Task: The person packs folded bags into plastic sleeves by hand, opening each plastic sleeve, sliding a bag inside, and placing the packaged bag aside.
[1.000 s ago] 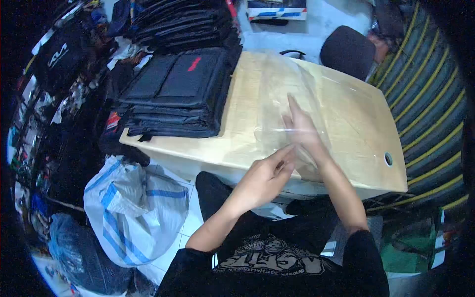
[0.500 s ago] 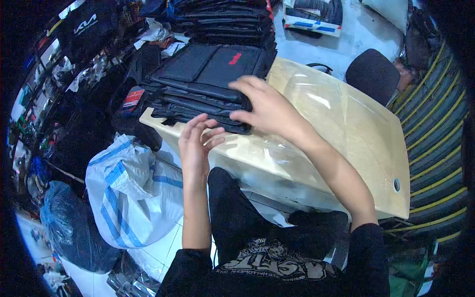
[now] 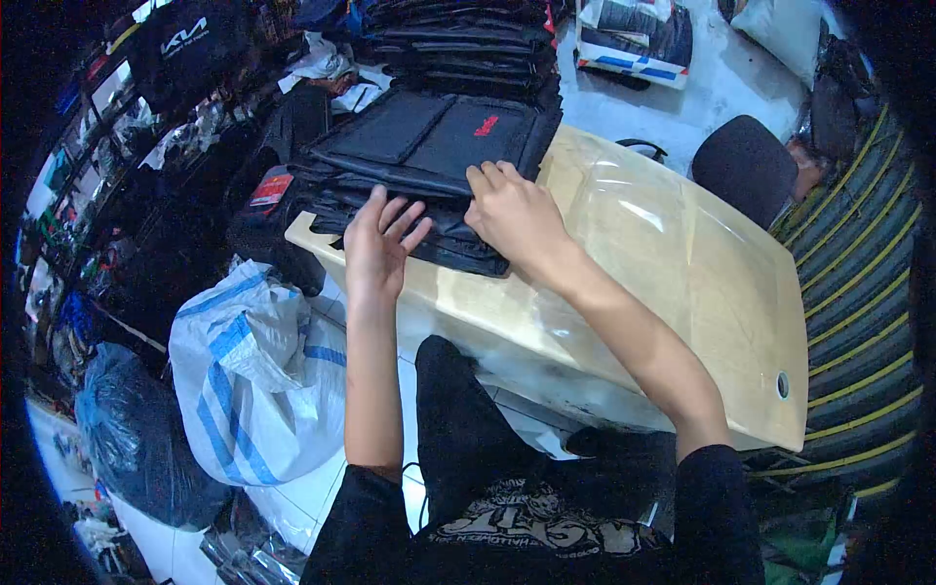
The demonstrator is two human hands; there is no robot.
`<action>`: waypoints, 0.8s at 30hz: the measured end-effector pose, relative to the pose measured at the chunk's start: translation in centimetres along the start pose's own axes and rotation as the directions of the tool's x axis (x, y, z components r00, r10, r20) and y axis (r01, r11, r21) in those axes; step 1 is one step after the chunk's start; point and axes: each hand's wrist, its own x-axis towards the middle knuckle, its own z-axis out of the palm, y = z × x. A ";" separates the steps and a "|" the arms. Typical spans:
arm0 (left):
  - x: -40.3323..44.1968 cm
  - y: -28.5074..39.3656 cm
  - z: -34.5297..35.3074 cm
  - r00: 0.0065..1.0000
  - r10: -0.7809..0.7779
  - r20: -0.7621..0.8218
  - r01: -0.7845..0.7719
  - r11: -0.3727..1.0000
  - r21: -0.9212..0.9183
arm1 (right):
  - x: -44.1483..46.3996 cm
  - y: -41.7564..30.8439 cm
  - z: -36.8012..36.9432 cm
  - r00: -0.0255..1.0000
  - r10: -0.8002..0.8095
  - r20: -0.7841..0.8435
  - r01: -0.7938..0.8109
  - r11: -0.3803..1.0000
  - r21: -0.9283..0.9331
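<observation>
A stack of flat black bags (image 3: 429,136) lies on the left end of a pale table; the top one has a panel with small red lettering. My right hand (image 3: 522,214) has its fingers curled on the front right corner of the top bag, whose front edge is raised a little off those below. At the front of the stack, my left hand (image 3: 378,244) is open with its fingers spread. Whether its fingertips touch the lower bags (image 3: 453,239) I cannot tell.
Behind is a taller pile of black bags (image 3: 463,49). A white sack with blue stripes (image 3: 263,390) and a dark plastic bag (image 3: 146,439) stand on the floor at left. The table (image 3: 673,283) extends right, near a dark chair (image 3: 741,166) and yellow-striped black strips (image 3: 863,322).
My right hand has closed on the top bag's front right corner and its front edge has risen. My left hand has moved up, fingers spreading. The view has shifted slightly.
</observation>
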 end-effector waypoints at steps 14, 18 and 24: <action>-3.0 1.4 -0.8 0.880 0.474 -0.013 -0.468 0.872 0.142 | -5.9 -3.0 -8.3 0.969 0.246 0.027 -0.236 0.887 0.397; -5.0 4.4 -5.2 0.831 0.554 0.050 -0.552 0.811 0.193 | 0.4 4.5 -8.5 0.923 0.380 -0.059 -0.302 0.811 0.501; -6.0 9.4 -7.8 0.752 0.613 0.241 -0.653 0.743 0.148 | 4.7 1.2 -10.6 0.981 -0.043 0.188 -0.190 -0.053 0.980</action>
